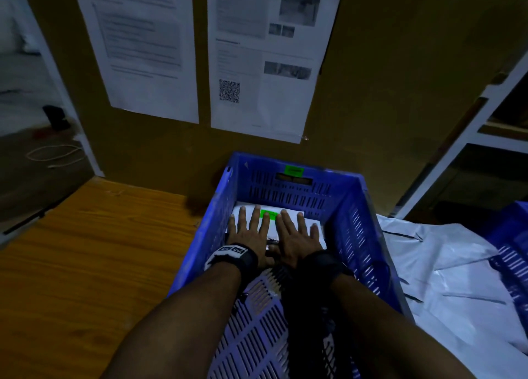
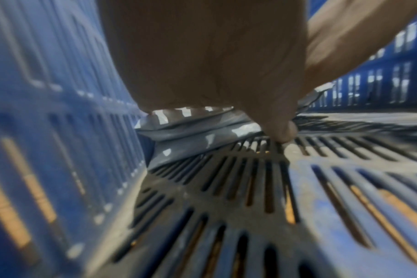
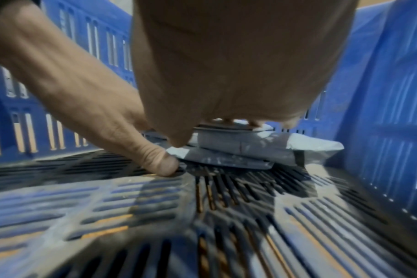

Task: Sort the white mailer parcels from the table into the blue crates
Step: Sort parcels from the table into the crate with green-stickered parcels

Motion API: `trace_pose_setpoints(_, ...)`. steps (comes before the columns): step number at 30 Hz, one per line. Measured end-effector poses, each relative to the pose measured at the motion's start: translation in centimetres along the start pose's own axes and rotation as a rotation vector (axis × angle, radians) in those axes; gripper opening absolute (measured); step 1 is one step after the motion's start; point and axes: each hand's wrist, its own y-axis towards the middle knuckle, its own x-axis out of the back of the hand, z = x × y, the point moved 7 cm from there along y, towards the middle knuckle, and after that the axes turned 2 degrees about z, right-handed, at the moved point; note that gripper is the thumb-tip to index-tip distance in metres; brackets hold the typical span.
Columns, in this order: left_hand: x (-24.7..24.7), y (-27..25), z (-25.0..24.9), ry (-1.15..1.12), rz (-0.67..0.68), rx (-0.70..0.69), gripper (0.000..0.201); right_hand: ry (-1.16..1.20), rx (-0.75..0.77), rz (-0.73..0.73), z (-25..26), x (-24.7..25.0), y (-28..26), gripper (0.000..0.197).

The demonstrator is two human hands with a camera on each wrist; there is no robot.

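A blue slotted crate stands on the wooden table, with a green tag on its far wall. At its far end lies a small stack of white mailer parcels; the top one bears a green label. Both hands lie flat on the stack, fingers straight and spread: my left hand on the left half, my right hand on the right half. In the left wrist view the parcels show under my palm, my thumb touching the crate floor. The right wrist view shows the stacked parcels beneath my fingers.
More white mailer parcels lie heaped on the table right of the crate. A second blue crate stands at the far right edge. Bare wooden table lies left of the crate. A cardboard wall with taped paper sheets rises behind.
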Motion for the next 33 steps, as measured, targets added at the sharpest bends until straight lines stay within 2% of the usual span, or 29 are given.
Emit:
trace_pose_setpoints(5, -0.9, 0.8, 0.2, -0.019, 0.005, -0.001, 0.121, 0.031, -0.072, 0.030, -0.4, -0.8, 0.2, 0.086)
trace_pose_setpoints(12, -1.7, 1.4, 0.3, -0.028, 0.014, 0.000, 0.128, 0.031, -0.074, 0.004, -0.3, -1.5, 0.5, 0.086)
trace_pose_setpoints(16, -0.7, 0.9, 0.3, -0.036, -0.030, 0.015, 0.126, 0.078, -0.057, 0.058, -0.3, 0.1, -0.3, 0.095)
trace_pose_setpoints(18, 0.3, 0.4, 0.2, -0.041, -0.055, 0.032, 0.127, 0.080, -0.047, 0.025, -0.1, 2.0, -0.8, 0.101)
trace_pose_setpoints(20, 2.1, -0.5, 0.0, -0.022, -0.075, 0.049, 0.127, 0.071, -0.031, -0.046, 0.2, 4.9, -2.1, 0.091)
trace_pose_setpoints(23, 6.7, -2.3, -1.0, -0.007, -0.203, 0.017, 0.098, -0.037, 0.046, -0.210, 1.2, 10.6, -4.6, 0.045)
trace_pose_setpoints(25, 10.2, -4.0, -2.1, 0.004, -0.330, -0.003, 0.085, -0.034, 0.091, -0.314, 1.5, 14.1, -6.8, 0.030)
trace_pose_setpoints(28, 14.2, -6.3, -4.0, 0.026, -0.465, -0.015, 0.081, -0.096, 0.134, -0.401, 1.3, 18.5, -10.3, 0.028)
trace_pose_setpoints(33, 19.2, -9.7, -9.0, 0.111, -0.630, -0.066, 0.088, -0.156, 0.155, -0.507, -2.0, 23.1, -16.2, 0.029)
